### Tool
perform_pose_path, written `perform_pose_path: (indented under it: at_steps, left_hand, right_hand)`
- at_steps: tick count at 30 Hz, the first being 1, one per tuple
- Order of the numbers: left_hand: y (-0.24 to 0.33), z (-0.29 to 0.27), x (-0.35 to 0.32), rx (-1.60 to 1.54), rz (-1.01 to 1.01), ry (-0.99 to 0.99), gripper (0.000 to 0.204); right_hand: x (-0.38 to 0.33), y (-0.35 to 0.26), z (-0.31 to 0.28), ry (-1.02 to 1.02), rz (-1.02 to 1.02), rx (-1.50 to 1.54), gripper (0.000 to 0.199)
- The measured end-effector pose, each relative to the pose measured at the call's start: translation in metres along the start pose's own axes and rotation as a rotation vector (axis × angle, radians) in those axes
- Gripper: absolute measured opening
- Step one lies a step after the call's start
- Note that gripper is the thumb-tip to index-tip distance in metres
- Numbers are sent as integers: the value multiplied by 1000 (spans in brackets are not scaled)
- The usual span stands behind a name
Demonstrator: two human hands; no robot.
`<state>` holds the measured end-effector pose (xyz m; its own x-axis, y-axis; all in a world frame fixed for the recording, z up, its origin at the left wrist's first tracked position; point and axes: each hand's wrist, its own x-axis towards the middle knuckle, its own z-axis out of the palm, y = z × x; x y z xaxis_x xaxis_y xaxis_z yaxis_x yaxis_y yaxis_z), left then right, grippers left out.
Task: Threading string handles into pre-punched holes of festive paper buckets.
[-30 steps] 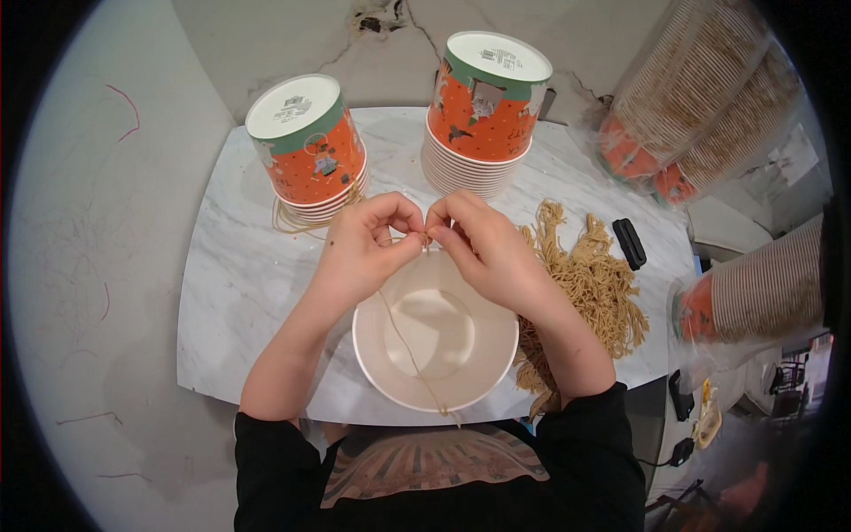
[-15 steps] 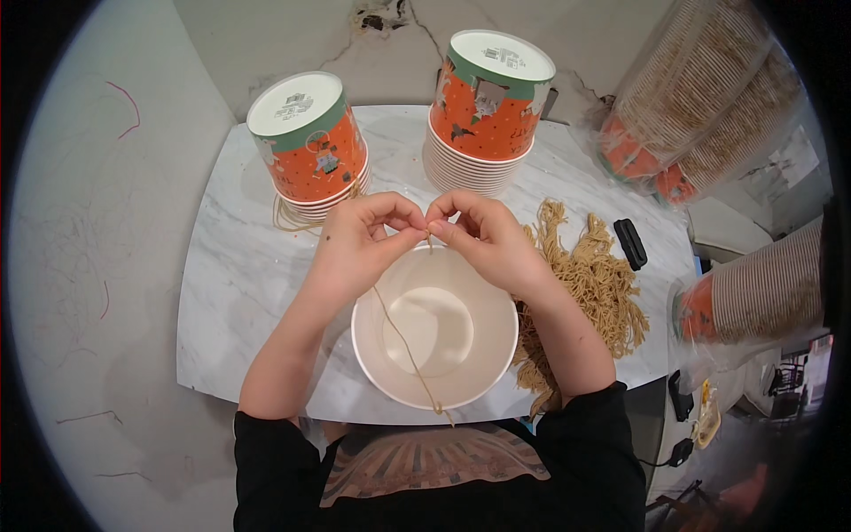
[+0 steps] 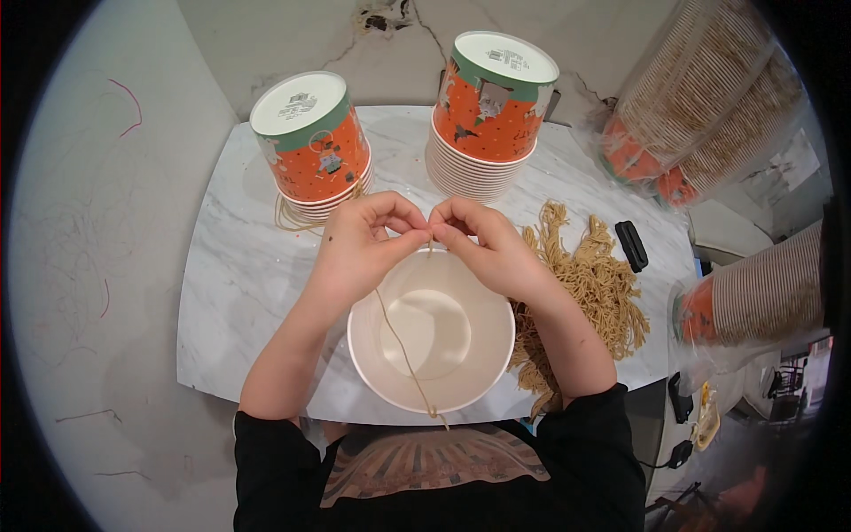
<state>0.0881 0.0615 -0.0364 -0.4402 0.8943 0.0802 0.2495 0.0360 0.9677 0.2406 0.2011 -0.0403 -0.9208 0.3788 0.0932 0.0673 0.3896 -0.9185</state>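
In the head view, the left hand and the right hand meet fingertip to fingertip over the far rim of a white, round paper bowl that stands open side up on the white marbled table, near its front edge. Both hands are closed in a pinch on a thin tan length of string; the string runs from the pinch down across the inside of the bowl and over its near rim, where its knotted end hangs. Whether it passes through a hole in the far rim cannot be told, as the fingertips cover that spot.

The step in hand looks like fastening or threading the string at the far rim (a fiddly, two-handed bit of work). The next move, as I judge it, calls for keeping the pinch tight while the string is drawn taut, with the bowl kept from sliding.

Just right of the bowl, partly under the right forearm, lies a loose heap of tan strings. Beyond the hands stand two stacks of orange and green paper bowls, bottoms up: one to the left, one to the right. A small black oblong object lies beside the heap.
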Motion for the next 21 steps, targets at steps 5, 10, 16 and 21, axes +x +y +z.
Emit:
perform_pose_path:
  at_steps: [5,10,16,21]
  left_hand:
    - [-2,-1,0,11,31,64,16]
    - [4,-1,-1,0,-14,41,20]
    - [-5,-2,1,-6,27,44,20]
    - [-2,-6,1,18,-29,7,21]
  right_hand:
    - [-2,-6,1,11,-81,12,14]
    - [-3,-10,1,47,12,33,15]
    - [-2,-8,2,21,9,54,16]
    - [0,0,-2,-60,7,145,17]
